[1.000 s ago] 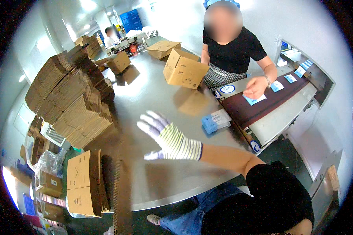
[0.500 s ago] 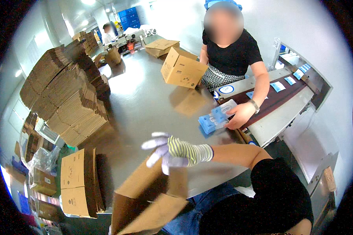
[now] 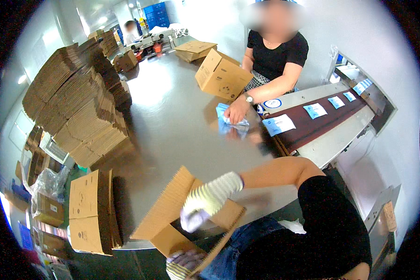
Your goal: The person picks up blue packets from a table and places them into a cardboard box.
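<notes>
An open cardboard box (image 3: 165, 205) stands tilted at the table's near edge, its flaps raised. My right hand (image 3: 210, 200), in a striped white glove with lilac fingertips, reaches down into its opening. Those fingers are closed together; anything within them is hidden. At the box's near lower side, my left hand (image 3: 186, 263) grips the cardboard, partly covered by a flap. Across the table a co-worker's hand (image 3: 238, 111) presses on blue-and-white packets (image 3: 224, 122) on the tabletop, beside another open cardboard box (image 3: 224, 79).
Folded cartons (image 3: 86, 210) stand at the left, below a tall stack of flattened cartons (image 3: 79, 102). On the right, a conveyor belt (image 3: 303, 128) carries several blue-and-white packets. More flat cartons (image 3: 196, 48) lie on the grey table (image 3: 158, 121) at the back.
My right hand has dropped from above the box into its opening and its fingers have drawn together. My left hand has come into view. The co-worker's hand has moved packets left onto the table.
</notes>
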`<state>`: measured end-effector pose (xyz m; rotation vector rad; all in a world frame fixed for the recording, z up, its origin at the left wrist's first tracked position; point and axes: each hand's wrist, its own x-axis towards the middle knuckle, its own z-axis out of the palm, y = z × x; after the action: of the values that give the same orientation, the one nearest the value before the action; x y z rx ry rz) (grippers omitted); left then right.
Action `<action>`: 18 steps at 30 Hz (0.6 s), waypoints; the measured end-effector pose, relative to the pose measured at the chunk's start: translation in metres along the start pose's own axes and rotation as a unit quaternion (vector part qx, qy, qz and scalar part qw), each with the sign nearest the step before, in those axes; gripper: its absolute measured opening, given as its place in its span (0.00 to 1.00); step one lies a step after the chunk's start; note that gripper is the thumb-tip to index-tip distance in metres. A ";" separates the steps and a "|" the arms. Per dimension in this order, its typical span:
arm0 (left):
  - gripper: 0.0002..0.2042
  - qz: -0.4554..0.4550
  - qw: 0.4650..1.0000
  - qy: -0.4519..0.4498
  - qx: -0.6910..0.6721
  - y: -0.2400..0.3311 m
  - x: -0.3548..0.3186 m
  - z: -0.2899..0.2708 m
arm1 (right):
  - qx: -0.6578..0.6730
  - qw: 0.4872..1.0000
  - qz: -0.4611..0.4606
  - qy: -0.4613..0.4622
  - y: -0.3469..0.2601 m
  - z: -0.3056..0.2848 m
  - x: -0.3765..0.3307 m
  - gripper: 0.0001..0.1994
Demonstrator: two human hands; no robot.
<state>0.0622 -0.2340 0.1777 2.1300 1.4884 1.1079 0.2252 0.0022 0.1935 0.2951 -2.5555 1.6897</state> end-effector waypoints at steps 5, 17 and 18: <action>0.37 -0.021 0.995 0.093 -0.039 -0.016 0.002 -0.007 | 0.067 0.978 0.195 0.031 -0.082 -0.020 -0.037 0.16; 0.28 -0.072 0.970 0.216 0.085 0.012 0.029 -0.016 | -0.475 0.866 0.065 0.142 0.015 0.017 -0.020 0.21; 0.21 -0.025 0.955 0.162 0.246 0.011 0.038 -0.021 | -0.460 0.874 0.071 0.141 0.016 0.018 -0.020 0.20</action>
<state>0.0604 -0.2076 0.2141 2.2775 2.1479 1.2094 0.2431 -0.0056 0.1692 -0.1927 -2.8144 0.3247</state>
